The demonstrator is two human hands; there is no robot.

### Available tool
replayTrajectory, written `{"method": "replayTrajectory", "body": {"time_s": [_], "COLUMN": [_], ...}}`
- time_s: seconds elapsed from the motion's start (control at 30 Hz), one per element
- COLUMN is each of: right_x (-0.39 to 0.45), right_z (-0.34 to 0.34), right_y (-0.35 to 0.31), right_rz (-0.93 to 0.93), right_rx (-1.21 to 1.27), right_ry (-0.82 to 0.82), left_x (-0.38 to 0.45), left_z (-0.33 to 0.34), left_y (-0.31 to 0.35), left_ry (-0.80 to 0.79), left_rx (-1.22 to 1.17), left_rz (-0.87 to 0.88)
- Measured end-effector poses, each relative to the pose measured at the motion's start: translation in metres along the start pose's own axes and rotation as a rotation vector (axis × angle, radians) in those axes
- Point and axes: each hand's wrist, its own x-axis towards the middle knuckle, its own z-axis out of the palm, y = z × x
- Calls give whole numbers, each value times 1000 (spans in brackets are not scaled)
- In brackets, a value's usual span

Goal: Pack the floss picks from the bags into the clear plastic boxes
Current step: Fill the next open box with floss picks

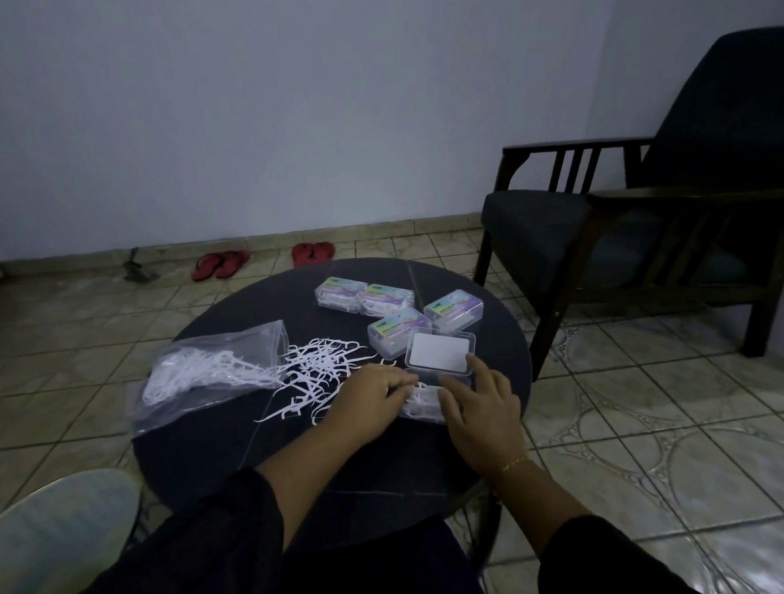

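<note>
An open clear plastic box point(439, 354) lies on the round dark table point(225, 451), its lid with a white label tipped back. White floss picks fill its base point(422, 402). My left hand point(369, 400) pinches picks at the box's left edge. My right hand point(479, 411) rests with spread fingers on the box's right side. A loose pile of floss picks point(321, 365) lies left of my hands. A clear bag point(210, 370) with more picks lies further left.
Several closed, filled boxes point(365, 298) stand at the table's far side. A dark armchair point(650, 226) stands to the right. Red slippers point(222, 264) lie on the tiled floor by the wall. A pale seat edge point(48, 533) shows at lower left.
</note>
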Motion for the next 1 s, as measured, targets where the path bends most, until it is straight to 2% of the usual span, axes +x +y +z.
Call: {"method": "replayTrajectory", "body": {"time_s": [0.13, 0.3, 0.37, 0.47, 0.6, 0.73, 0.83, 0.9, 1.0], "right_x": [0, -2, 1, 9, 21, 35, 46, 50, 51], "right_z": [-3, -7, -9, -10, -6, -5, -1, 2, 5], "right_y": [-1, -20, -35, -57, -80, -93, -97, -98, -99], "right_rz": [37, -105, -203, -323, -467, -474, -441, -436, -454], "right_rx": [44, -71, -158, -328, -535, -664, -726, -754, -716], "right_ry": [73, 123, 56, -131, -267, -344, -457, -520, -500], "left_x": [-7, -22, -30, -38, -47, -52, -51, -50, -46], "left_z": [-11, -43, -57, -73, -81, -81, -79, -76, -70], "left_y": [-3, -28, -38, -49, -61, -62, -60, -62, -67], "left_ry": [52, 93, 137, 182, 91, -68, -192, -209, -158], "left_rx": [-30, 87, 122, 143, 210, 269, 404, 420, 374], "left_rz": [5, -66, -142, -322, -424, -453, -376, -359, -311]}}
